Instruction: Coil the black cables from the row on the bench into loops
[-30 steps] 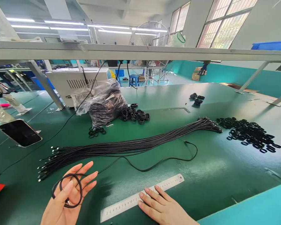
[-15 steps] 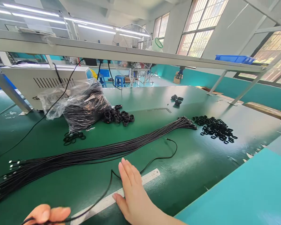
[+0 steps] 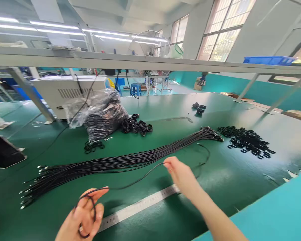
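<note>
The left hand [image 3: 84, 214] curls around a coiled cable [image 3: 137, 179] while the right hand [image 3: 180, 174] pinches its free length beyond the ruler [image 3: 137, 205], where a careless pull could snag the cable bundle [image 3: 110, 165].

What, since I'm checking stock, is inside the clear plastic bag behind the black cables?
The clear plastic bag is packed with something black, probably like the black rings beside it. Glare and the tightly packed outer layer hide single pieces and whatever lies at its centre.

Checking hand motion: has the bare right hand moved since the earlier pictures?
Yes, right hand lifted off the steel ruler, forward toward the black cable bundle.
</note>
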Action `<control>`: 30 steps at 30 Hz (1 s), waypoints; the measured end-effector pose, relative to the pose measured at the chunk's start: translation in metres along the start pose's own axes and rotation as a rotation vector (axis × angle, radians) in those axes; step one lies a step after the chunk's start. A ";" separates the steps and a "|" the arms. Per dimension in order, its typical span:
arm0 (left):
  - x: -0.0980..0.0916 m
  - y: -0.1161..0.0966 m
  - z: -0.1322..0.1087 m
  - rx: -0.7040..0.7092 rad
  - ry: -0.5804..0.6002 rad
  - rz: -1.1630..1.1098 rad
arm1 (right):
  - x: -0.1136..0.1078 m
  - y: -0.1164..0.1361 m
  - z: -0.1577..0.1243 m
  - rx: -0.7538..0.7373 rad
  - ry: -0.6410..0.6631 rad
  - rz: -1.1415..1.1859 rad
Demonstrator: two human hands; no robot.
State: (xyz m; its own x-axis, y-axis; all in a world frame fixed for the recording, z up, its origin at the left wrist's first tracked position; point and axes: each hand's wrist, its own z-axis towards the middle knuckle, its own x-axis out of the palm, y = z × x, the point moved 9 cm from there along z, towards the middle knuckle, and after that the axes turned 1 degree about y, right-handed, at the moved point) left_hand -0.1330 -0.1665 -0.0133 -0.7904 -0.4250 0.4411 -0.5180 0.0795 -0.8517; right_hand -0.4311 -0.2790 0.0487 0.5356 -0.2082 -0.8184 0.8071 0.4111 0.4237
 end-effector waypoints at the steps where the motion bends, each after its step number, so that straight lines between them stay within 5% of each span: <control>1: 0.011 0.003 0.000 0.001 0.020 -0.007 | -0.010 -0.015 0.009 0.014 -0.038 -0.019; 4: 0.039 0.022 0.002 -0.082 0.089 0.009 | -0.027 -0.048 0.032 0.025 -0.095 -0.059; 6: 0.049 0.032 0.006 -0.106 0.075 0.006 | -0.036 -0.047 0.036 0.029 -0.177 -0.096; 9: 0.058 0.037 0.011 -0.061 0.028 0.018 | -0.054 0.002 0.016 -0.062 -0.408 -0.105; 10: 0.061 0.038 0.012 -0.050 0.030 0.021 | -0.051 0.029 0.007 -0.163 -0.397 -0.036; 13: 0.071 0.039 0.011 -0.056 0.077 -0.007 | -0.010 0.112 -0.016 -0.532 -0.024 0.102; 15: 0.073 0.038 0.009 -0.076 0.117 -0.027 | 0.011 0.132 -0.023 -0.568 0.130 0.151; 21: 0.056 0.037 0.011 -0.169 0.152 -0.028 | 0.024 0.115 -0.016 -0.552 0.206 0.200; 30: 0.062 0.034 -0.010 -0.346 0.214 -0.073 | 0.024 0.085 0.011 -0.397 -0.075 -0.249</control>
State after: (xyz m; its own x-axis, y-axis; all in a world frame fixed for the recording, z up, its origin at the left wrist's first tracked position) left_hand -0.2025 -0.1807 -0.0121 -0.7786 -0.2466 0.5770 -0.6259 0.3704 -0.6863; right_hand -0.3470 -0.2592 0.0688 0.3662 -0.4012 -0.8396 0.7638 0.6449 0.0250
